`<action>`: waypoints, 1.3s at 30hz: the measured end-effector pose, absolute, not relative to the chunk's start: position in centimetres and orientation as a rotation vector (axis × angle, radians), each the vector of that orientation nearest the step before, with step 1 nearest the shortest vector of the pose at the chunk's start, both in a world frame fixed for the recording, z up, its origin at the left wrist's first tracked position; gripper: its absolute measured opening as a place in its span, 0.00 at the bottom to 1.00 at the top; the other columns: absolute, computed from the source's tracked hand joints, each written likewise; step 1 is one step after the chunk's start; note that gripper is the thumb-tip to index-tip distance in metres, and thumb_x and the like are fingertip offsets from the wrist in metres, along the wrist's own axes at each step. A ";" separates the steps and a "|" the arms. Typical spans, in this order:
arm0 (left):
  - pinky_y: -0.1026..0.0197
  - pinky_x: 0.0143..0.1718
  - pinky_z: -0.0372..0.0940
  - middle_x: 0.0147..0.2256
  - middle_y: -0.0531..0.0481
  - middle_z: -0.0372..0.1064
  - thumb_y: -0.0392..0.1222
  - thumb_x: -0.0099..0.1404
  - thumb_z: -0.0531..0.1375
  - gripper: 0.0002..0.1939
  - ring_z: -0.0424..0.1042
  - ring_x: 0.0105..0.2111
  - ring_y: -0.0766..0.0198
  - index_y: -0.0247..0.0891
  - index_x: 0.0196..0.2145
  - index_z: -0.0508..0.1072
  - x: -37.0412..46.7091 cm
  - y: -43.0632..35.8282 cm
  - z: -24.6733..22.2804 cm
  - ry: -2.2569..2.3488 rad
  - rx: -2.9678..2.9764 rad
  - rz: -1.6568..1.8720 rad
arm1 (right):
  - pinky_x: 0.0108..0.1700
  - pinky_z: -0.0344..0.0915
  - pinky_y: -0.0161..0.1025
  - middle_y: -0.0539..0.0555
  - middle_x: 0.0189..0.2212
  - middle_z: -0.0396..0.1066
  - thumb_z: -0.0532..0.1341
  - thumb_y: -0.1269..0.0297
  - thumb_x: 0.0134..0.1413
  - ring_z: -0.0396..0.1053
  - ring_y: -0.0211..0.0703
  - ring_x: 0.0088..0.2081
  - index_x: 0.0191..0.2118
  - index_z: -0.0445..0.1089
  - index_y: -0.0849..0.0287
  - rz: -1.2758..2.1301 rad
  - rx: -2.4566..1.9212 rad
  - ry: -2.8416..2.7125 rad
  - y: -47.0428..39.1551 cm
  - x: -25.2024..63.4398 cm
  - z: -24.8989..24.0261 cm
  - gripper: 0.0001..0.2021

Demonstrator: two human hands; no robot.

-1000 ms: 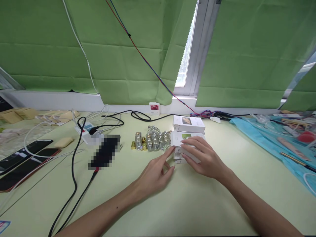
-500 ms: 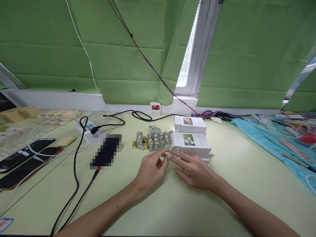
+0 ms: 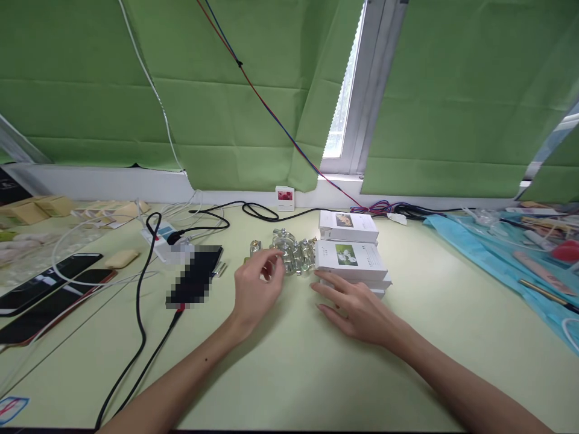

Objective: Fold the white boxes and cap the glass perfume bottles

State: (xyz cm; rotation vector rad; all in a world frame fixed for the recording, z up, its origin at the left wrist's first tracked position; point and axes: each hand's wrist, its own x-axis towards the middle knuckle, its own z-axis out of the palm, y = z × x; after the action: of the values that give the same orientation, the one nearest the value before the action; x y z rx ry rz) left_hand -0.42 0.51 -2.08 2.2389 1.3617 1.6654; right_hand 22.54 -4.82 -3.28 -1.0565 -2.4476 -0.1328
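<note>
Left hand: the person's left hand [image 3: 257, 280] is over the near left part of the bottle cluster, thumb and fingers curled towards each other with a narrow gap between them; whether a bottle is pinched there, I cannot tell.
Right hand: the right hand [image 3: 355, 310] is loosely spread, fingers apart and gripping nothing, its fingertips at the lower left front of the nearer box stack – touching or just short of it, I cannot tell.
Bottles: the clear bottles [image 3: 298, 256] are crowded together on the pale table [image 3: 289, 380], just left of the boxes; the left hand hides some of them.
Nearer boxes: the nearer box stack [image 3: 366, 259] is of white boxes lying flat, the top one printed with white flowers on green.
Farther boxes: the farther box stack [image 3: 364, 225] lies directly behind, its top picture brownish.
Back edge: a small white box [image 3: 285, 205] with a red picture stands upright near the wall.
Left side: a dark flat device [image 3: 192, 280], partly pixelated, lies near a white socket block [image 3: 163, 231]; a black cable [image 3: 138, 295] curves past. Two dark phones [image 3: 67, 271] lie farther left.
Right side: a blue sheet [image 3: 452, 236] lies under assorted items.
Behind: green blinds [image 3: 452, 102] hang across the window – red and blue wires [image 3: 272, 118] slant down in front.
</note>
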 end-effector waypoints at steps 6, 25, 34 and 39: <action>0.52 0.44 0.69 0.46 0.41 0.71 0.38 0.66 0.56 0.14 0.72 0.44 0.52 0.37 0.48 0.73 -2.5 3.1 -1.9 1.793 2.185 1.519 | 0.35 0.77 0.44 0.65 0.62 0.68 0.53 0.64 0.71 0.75 0.56 0.55 0.60 0.65 0.58 -0.122 -1.060 -2.416 -4.6 22.6 -3.5 0.16; 0.42 0.60 0.62 0.59 0.34 0.62 0.44 0.66 0.55 0.29 0.65 0.60 0.44 0.38 0.64 0.61 -3.9 5.3 -3.3 1.815 2.046 1.094 | 0.32 0.76 0.44 0.65 0.61 0.68 0.55 0.66 0.69 0.79 0.50 0.41 0.58 0.67 0.57 -0.037 -1.063 -2.342 -4.7 22.6 -3.7 0.15; 0.36 0.61 0.56 0.58 0.25 0.65 0.62 0.73 0.41 0.37 0.62 0.63 0.34 0.33 0.67 0.58 -5.4 6.5 -2.6 2.070 1.942 0.857 | 0.32 0.76 0.44 0.65 0.60 0.69 0.54 0.66 0.70 0.79 0.51 0.42 0.58 0.67 0.57 -0.021 -1.079 -2.319 -4.5 22.5 -3.6 0.15; 0.32 0.58 0.57 0.59 0.22 0.64 0.65 0.71 0.39 0.40 0.62 0.63 0.29 0.36 0.68 0.59 -6.1 7.0 -2.7 2.178 1.901 0.729 | 0.33 0.77 0.45 0.65 0.61 0.68 0.54 0.66 0.70 0.79 0.51 0.42 0.59 0.67 0.56 0.000 -1.073 -2.323 -4.5 22.5 -3.7 0.15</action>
State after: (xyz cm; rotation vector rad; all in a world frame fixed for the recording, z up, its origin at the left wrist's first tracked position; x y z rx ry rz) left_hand -6.15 7.04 -2.70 1.9006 2.1782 0.7290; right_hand 22.53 -4.54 -3.67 -1.0734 -2.3232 -0.0004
